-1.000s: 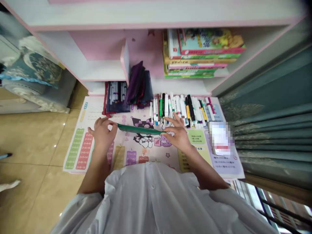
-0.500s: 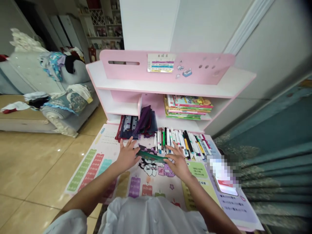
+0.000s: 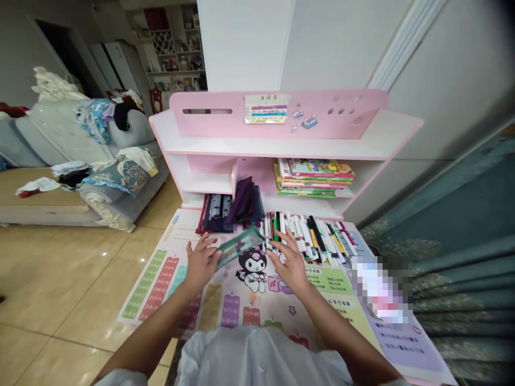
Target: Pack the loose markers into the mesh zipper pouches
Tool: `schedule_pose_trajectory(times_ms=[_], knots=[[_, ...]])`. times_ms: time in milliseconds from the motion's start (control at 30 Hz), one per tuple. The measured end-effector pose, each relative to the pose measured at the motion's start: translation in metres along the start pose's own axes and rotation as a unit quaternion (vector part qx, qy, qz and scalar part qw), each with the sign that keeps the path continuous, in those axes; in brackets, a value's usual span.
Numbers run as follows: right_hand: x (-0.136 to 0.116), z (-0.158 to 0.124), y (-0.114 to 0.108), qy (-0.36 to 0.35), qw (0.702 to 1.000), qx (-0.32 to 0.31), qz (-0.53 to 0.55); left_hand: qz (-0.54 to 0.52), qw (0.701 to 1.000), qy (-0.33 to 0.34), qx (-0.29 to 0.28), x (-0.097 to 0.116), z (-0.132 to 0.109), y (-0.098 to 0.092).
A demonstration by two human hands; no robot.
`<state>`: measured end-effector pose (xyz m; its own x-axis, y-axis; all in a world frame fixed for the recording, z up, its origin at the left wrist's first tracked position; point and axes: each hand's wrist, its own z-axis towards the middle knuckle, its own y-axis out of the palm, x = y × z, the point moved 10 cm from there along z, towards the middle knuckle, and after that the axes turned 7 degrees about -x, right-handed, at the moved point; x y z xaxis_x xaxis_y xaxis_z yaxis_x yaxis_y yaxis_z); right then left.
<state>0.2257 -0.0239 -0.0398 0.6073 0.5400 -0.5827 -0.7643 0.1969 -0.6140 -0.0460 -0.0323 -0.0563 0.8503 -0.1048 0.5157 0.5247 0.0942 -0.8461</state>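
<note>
Green translucent flat zip pouch (image 3: 240, 245) just left of frame centre, held above the printed cartoon desk mat (image 3: 241, 311), face tipped toward the camera. Long axis diagonal: low end lower left, high end upper right. Low end at the left hand (image 3: 199, 262), pinched there at thumb and fingers, exact grip partly hidden. High end pointing toward the right hand (image 3: 292, 262), which sits right of the pouch, fingers (image 3: 277, 247) spread and not closed on anything; touching the pouch edge or just short of it, cannot tell. Left hand clearly the nearer one and the only sure hold. Hands apart, pouch spanning most of the gap between them. Directly behind the right hand: row of coloured marker pens (image 3: 311, 236) lying side by side on the mat. Above the pouch: dark navy mesh pencil case (image 3: 215, 210) with pens inside, purple fabric pouches (image 3: 243, 197) leaning beside it. Further up: pink-and-white desktop shelf unit (image 3: 281, 146), stack of picture books (image 3: 314, 177) in its right bay. Blurred-out flat device (image 3: 382, 292) on the mat, lower right. Grey sofa (image 3: 60, 134) with heaped clothes at upper left, teal curtain (image 3: 466, 241) along the right edge.
</note>
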Motion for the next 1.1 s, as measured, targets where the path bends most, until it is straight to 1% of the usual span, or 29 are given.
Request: schedule_pose_trajectory(times_ms=[100,167,200,267,333,433,567,700,800,900,1000,1100], knots=[[0.000,-0.005,0.014,0.007,1.000,0.001,0.016,-0.066,0.991,-0.105,0.053,-0.047,0.003,-0.028],[0.001,-0.011,0.026,0.005,1.000,-0.012,0.026,-0.085,0.983,-0.148,0.071,-0.074,0.008,-0.039],[0.002,-0.015,0.032,0.005,0.999,-0.020,0.030,-0.084,0.980,-0.163,0.079,-0.085,0.010,-0.042],[0.004,-0.022,0.044,0.007,0.998,-0.041,0.037,-0.085,0.976,-0.189,0.073,-0.103,0.017,-0.042],[0.006,-0.026,0.051,0.011,0.997,-0.057,0.042,-0.087,0.972,-0.209,0.061,-0.113,0.025,-0.039],[0.009,-0.028,0.054,0.015,0.996,-0.072,0.046,-0.083,0.970,-0.226,0.045,-0.113,0.039,-0.033],[0.016,-0.027,0.052,0.020,0.996,-0.079,0.037,-0.067,0.972,-0.222,0.020,-0.100,0.063,-0.026],[0.021,-0.028,0.051,0.026,0.996,-0.075,0.037,-0.035,0.976,-0.216,-0.002,-0.087,0.097,-0.018],[0.021,-0.029,0.053,0.025,0.996,-0.074,0.040,-0.001,0.977,-0.212,-0.004,-0.077,0.124,-0.014],[0.021,-0.029,0.054,0.023,0.996,-0.075,0.045,0.035,0.977,-0.209,0.001,-0.068,0.146,-0.008],[0.023,-0.028,0.055,0.023,0.996,-0.075,0.046,0.062,0.976,-0.210,0.008,-0.061,0.158,0.001],[0.025,-0.028,0.055,0.024,0.996,-0.070,0.042,0.079,0.975,-0.209,0.014,-0.060,0.163,0.009]])
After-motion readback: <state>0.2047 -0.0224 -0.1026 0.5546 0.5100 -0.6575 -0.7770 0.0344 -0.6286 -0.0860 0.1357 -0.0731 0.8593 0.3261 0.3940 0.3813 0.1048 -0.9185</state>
